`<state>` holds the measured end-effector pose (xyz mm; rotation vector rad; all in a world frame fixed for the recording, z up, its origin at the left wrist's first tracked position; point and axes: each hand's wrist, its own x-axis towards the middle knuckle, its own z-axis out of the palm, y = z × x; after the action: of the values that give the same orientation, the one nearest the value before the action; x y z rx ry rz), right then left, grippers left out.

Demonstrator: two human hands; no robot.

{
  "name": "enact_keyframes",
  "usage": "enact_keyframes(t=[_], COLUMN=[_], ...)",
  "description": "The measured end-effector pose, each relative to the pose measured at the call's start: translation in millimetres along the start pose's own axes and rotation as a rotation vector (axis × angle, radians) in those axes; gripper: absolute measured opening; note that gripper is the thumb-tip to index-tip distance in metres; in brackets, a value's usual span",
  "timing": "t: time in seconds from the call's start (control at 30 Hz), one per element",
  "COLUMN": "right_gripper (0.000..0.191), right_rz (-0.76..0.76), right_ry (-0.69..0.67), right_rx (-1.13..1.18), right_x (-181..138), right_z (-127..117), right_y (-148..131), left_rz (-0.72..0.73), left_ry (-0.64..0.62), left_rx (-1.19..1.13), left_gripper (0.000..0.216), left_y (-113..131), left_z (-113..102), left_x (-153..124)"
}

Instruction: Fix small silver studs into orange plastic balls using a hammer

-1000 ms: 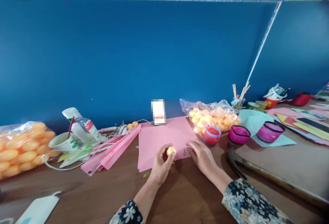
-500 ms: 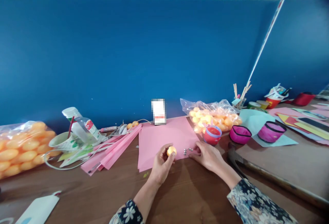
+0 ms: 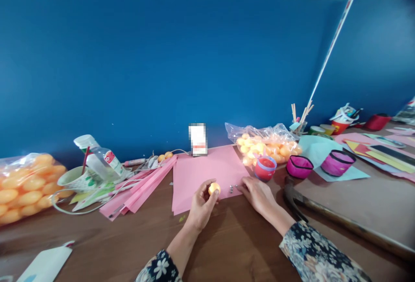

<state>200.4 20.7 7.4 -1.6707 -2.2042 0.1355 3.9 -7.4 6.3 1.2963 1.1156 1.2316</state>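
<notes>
My left hand (image 3: 201, 204) is closed around a small orange ball (image 3: 213, 188), held just above the near edge of a pink paper sheet (image 3: 204, 169). My right hand (image 3: 256, 192) rests on the sheet's right corner, fingers curled down beside several tiny silver beads (image 3: 232, 188). Whether its fingertips pinch a bead, I cannot make out. A red cup with a blue rim (image 3: 265, 168) stands just beyond the right hand.
A bag of orange balls (image 3: 266, 143) lies behind the red cup, another bag (image 3: 22, 185) at far left. Pink paper strips (image 3: 139, 189), a bottle (image 3: 99, 159), a paper cup (image 3: 76, 179), two magenta bowls (image 3: 300, 166), a hammer (image 3: 327, 215) and coloured papers (image 3: 379, 152) crowd the brown table.
My right hand slid right off the beads, uncovering them, then settled back a little toward them. The left hand kept hold of the orange ball. The view shifted slightly.
</notes>
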Motion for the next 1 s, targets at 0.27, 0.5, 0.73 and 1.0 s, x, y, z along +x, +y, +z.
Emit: enact_keyframes(t=[0.27, 0.5, 0.73, 1.0], right_gripper=[0.016, 0.011, 0.016, 0.015], right_rz=[-0.081, -0.1, -0.135, -0.121], right_ry=[0.096, 0.111, 0.096, 0.153], right_rx=[0.095, 0.071, 0.051, 0.074], right_x=[1.7, -2.6, -1.8, -2.0], right_z=[4.2, 5.0, 7.2, 13.4], right_y=[-1.7, -1.7, -7.8, -6.5], left_rz=[-0.009, 0.014, 0.011, -0.019], left_ry=[-0.002, -0.023, -0.035, -0.021], left_rx=[0.002, 0.01, 0.008, 0.007], left_gripper=[0.043, 0.042, 0.041, 0.045], left_y=[-0.5, -3.1, -2.1, -1.4], left_z=[-1.2, -1.6, -1.1, -0.1], left_x=[0.0, 0.0, 0.1, -0.6])
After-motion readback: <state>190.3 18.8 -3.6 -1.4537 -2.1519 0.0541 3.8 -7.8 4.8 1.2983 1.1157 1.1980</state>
